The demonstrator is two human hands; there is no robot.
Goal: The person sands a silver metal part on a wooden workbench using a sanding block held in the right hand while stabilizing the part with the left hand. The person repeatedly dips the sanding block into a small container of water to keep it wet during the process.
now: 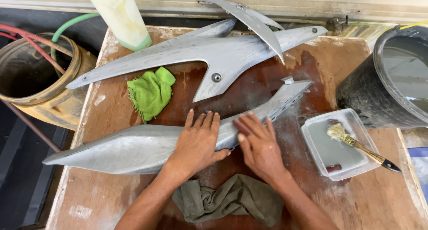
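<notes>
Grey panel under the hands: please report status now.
Left hand flat on long grey panel. Right hand flat beside it, fingers on panel. Olive rag near wrists; nothing blocking.

Both bare forearms reach up from the lower edge, converging toward the middle. The left hand lies palm down, fingers straight and close together, thumb spread to the right. The right hand lies flat beside it, fingers extended and angled up-left.
</notes>
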